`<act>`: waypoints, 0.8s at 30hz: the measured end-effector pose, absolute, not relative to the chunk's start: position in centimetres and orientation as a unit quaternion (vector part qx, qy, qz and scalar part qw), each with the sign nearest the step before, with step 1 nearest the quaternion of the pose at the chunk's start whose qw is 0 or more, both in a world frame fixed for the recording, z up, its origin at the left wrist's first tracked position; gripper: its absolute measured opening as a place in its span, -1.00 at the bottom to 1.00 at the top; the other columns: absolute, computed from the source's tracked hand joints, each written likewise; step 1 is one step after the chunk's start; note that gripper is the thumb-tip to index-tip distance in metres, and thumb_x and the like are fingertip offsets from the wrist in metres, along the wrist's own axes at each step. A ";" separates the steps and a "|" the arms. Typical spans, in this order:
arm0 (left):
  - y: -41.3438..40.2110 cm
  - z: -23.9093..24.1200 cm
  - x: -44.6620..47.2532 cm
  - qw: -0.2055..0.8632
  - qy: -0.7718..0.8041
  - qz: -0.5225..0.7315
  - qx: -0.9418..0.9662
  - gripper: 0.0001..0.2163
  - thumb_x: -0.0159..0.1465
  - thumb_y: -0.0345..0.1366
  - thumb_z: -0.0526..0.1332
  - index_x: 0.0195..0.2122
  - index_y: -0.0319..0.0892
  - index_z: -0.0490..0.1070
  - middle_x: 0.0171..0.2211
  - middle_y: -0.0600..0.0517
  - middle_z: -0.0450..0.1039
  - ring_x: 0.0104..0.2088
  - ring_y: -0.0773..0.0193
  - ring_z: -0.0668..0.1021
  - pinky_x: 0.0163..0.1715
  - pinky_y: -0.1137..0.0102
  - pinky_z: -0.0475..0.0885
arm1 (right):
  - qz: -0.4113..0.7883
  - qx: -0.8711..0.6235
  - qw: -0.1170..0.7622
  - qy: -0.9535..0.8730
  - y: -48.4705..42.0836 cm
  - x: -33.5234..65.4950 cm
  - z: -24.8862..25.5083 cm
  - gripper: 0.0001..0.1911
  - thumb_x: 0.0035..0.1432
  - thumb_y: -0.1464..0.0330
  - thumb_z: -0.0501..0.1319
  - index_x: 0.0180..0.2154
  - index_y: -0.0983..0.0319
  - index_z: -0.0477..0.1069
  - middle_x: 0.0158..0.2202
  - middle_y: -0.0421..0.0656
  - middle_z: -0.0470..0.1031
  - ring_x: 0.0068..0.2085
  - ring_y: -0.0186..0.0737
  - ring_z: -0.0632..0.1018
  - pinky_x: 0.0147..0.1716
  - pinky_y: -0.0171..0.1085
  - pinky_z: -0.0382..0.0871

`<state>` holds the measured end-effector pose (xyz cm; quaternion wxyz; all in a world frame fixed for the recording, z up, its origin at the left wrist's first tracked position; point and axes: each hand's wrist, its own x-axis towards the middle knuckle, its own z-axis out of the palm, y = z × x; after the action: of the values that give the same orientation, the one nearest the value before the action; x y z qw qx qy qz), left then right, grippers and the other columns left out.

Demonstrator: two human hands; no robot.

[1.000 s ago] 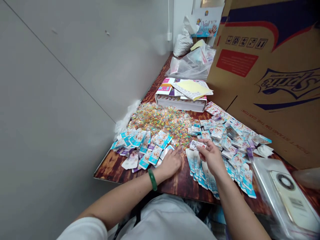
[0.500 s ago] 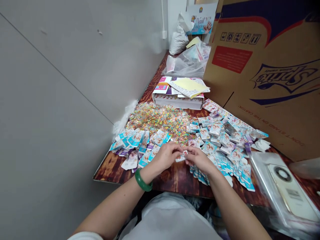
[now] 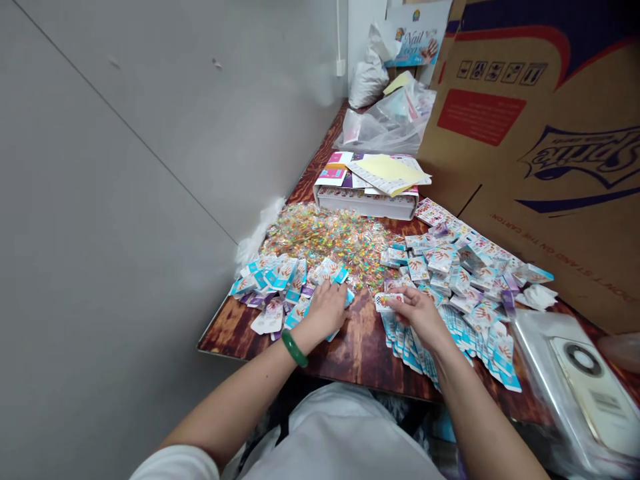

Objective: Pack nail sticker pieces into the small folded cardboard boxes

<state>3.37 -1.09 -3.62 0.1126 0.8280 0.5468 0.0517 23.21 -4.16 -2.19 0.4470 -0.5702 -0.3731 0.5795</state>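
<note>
Between the thumb and fingers of my right hand (image 3: 420, 317) is a small white sticker card (image 3: 383, 303) with black checks and coloured pictures. My left hand (image 3: 326, 312), with a green bangle (image 3: 295, 348) at its wrist, lies palm down over the near right edge of the left pile of small blue and white printed packets (image 3: 280, 272). Its fingers reach forward and touch the packets; what lies beneath the palm is hidden. Beside my right hand spreads a bigger heap of small printed boxes (image 3: 443, 259), with flat blue-edged packets (image 3: 413, 347) fanned out in front.
Behind my hands lies a mound of clear sachets with colourful bits (image 3: 333, 243). Farther back is a white box (image 3: 367, 203) topped with papers. A large carton (image 3: 540, 173) stands at right, near a phone (image 3: 590, 387) on plastic bags. A grey wall (image 3: 150, 200) borders the left.
My hands have moved apart. The left has gone from the card to the left packet pile, while the right keeps the sticker card and holds it out. The view has shifted slightly left.
</note>
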 end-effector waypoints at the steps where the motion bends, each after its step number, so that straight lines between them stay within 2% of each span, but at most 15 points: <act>1: -1.2 -4.0 3.4 0.111 0.554 0.045 0.824 -0.60 0.12 -0.31 0.21 -0.01 -0.32 0.27 -0.15 -0.25 0.39 0.00 -0.09 0.32 -0.04 0.10 0.21 | 0.580 -0.568 0.448 -0.374 -4.2 23.3 -2.2 -0.62 -0.26 0.19 0.39 -0.39 0.25 0.40 -0.69 -0.35 0.28 -0.70 -0.47 0.22 -0.70 -0.42 -0.02; 3: -1.4 -4.3 3.5 0.112 0.562 0.047 0.818 -0.66 0.16 -0.34 0.16 -0.04 -0.31 0.27 -0.16 -0.23 0.40 0.00 -0.06 0.33 -0.04 0.09 0.21 | 0.578 -0.563 0.452 -0.380 -4.4 23.4 -2.0 -0.63 -0.25 0.19 0.39 -0.41 0.26 0.39 -0.70 -0.35 0.26 -0.70 -0.47 0.20 -0.70 -0.42 -0.03; 5: -1.4 -3.9 3.5 0.156 0.556 0.089 0.812 -0.70 0.17 -0.31 0.14 -0.06 -0.27 0.29 -0.18 -0.18 0.41 -0.04 0.00 0.36 -0.04 0.11 0.24 | 0.572 -0.556 0.465 -0.384 -4.5 23.4 -1.8 -0.64 -0.25 0.19 0.39 -0.41 0.25 0.40 -0.69 -0.35 0.26 -0.69 -0.47 0.18 -0.70 -0.42 -0.04; 7: -1.3 -3.0 3.3 0.297 0.537 0.182 0.768 -0.68 0.17 -0.25 0.15 -0.05 -0.21 0.29 -0.15 -0.12 0.40 -0.07 0.08 0.40 -0.06 0.17 0.29 | 0.562 -0.547 0.487 -0.383 -4.7 23.3 -1.5 -0.66 -0.20 0.19 0.37 -0.38 0.24 0.41 -0.67 -0.33 0.27 -0.67 -0.45 0.20 -0.69 -0.41 -0.02; 10: -1.3 -1.7 3.0 0.591 0.475 0.300 0.579 -0.68 0.18 -0.19 0.15 -0.05 -0.16 0.31 -0.13 -0.07 0.42 -0.18 0.18 0.48 -0.19 0.26 0.41 | 0.544 -0.525 0.525 -0.390 -4.7 23.2 -0.7 -0.70 -0.11 0.22 0.34 -0.31 0.23 0.42 -0.65 -0.33 0.26 -0.64 -0.43 0.23 -0.66 -0.40 0.03; 13: -1.5 -1.2 2.8 0.746 0.411 0.315 0.418 -0.67 0.15 -0.13 0.19 -0.11 -0.17 0.39 -0.24 -0.08 0.45 -0.32 0.21 0.50 -0.40 0.32 0.44 | 0.529 -0.512 0.543 -0.403 -4.5 22.6 0.1 -0.74 -0.09 0.23 0.32 -0.32 0.21 0.43 -0.64 -0.32 0.26 -0.64 -0.43 0.23 -0.66 -0.39 0.04; 16: -1.8 -1.3 3.1 0.774 0.390 0.331 0.374 -0.68 0.10 -0.10 0.25 -0.18 -0.17 0.44 -0.27 -0.07 0.46 -0.34 0.22 0.50 -0.43 0.38 0.39 | 0.489 -0.535 0.535 -0.434 -4.1 21.8 0.5 -0.78 -0.10 0.24 0.32 -0.38 0.20 0.44 -0.63 -0.29 0.31 -0.61 -0.38 0.26 -0.63 -0.37 0.09; 20: -2.0 -1.6 3.6 0.751 0.393 0.358 0.392 -0.67 0.08 -0.08 0.27 -0.20 -0.18 0.45 -0.18 -0.08 0.47 -0.15 0.16 0.49 -0.18 0.31 0.37 | 0.406 -0.570 0.508 -0.502 -3.9 21.5 0.2 -0.85 -0.09 0.27 0.30 -0.42 0.19 0.47 -0.52 -0.21 0.45 -0.48 -0.27 0.38 -0.50 -0.32 0.22; 24: -2.1 -1.5 4.0 0.685 0.424 0.381 0.454 -0.67 0.13 -0.04 0.22 -0.23 -0.19 0.47 -0.13 -0.06 0.46 -0.02 0.16 0.43 0.02 0.29 0.26 | 0.436 -0.565 0.467 -0.522 -4.0 21.4 0.1 -0.87 -0.09 0.29 0.29 -0.43 0.20 0.48 -0.52 -0.21 0.46 -0.49 -0.26 0.40 -0.50 -0.32 0.21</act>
<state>4.01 -2.12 -1.53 0.6846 0.4544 0.4239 0.3809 21.43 -3.96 0.07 0.4669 -0.5652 -0.5220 0.4360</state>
